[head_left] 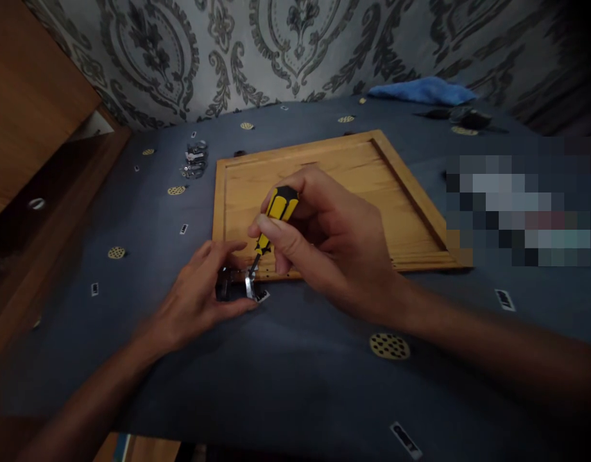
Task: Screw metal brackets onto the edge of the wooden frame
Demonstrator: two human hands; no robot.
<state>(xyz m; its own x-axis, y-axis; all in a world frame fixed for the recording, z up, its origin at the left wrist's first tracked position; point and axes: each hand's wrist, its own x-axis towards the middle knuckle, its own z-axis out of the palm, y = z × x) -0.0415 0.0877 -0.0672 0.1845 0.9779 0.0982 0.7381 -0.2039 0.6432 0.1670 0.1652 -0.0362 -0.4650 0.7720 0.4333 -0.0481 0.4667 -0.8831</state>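
Note:
My right hand (pixel 331 240) is closed on a short yellow and black screwdriver (pixel 280 208), which tilts down to the left. Its tip meets a shiny metal hinge (pixel 249 284) at the near left edge of a wooden cabinet door (pixel 295 186). The door lies flat, its recessed panel facing up. My left hand (pixel 196 298) curls around the hinge from the left, thumb in front and fingers behind, holding it against the door's edge. Part of the hinge is dark and hard to make out between the fingers.
Several metal hinges (pixel 195 160) lie in a group beyond the door's left corner. A blue cloth (pixel 423 91) rests by the patterned wall, with a dark tool (pixel 468 117) near it. Wooden furniture (pixel 40 115) stands at the left. A blurred-out patch covers the right side.

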